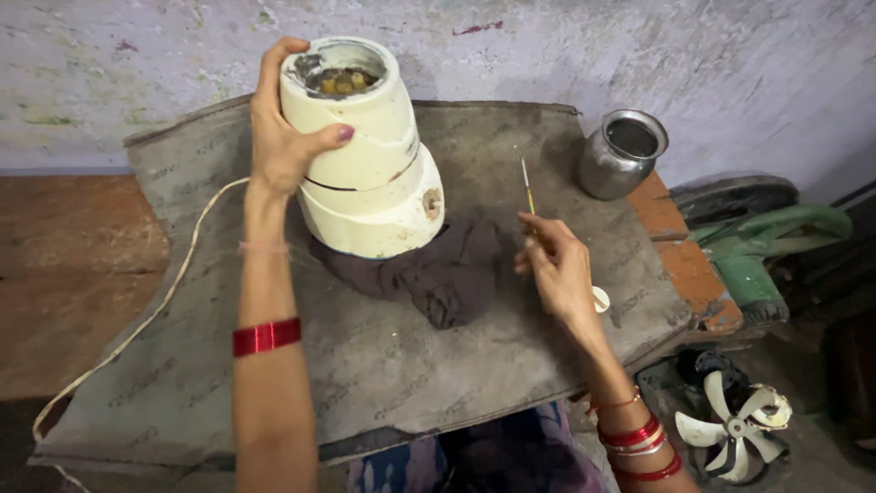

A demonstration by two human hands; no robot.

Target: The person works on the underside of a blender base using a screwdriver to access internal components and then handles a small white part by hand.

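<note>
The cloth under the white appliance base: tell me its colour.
Dark brownish-grey, plain and crumpled. The cloth shows best in the head view, lying under the white appliance base.

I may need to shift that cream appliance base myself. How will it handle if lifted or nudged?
The cream appliance base is likely rigid and fairly heavy, since motor parts show in its open top. Its shell looks cracked around the middle, so probably fragile. Tilted on the dark cloth and steadied by the left hand, it may tip.

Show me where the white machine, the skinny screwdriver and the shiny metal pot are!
white machine (pixel 370 173): head view, on the middle of its cracked casing.
skinny screwdriver (pixel 526 187): head view, on the thin shaft above the fingers.
shiny metal pot (pixel 613 169): head view, on its rounded side wall.
</note>
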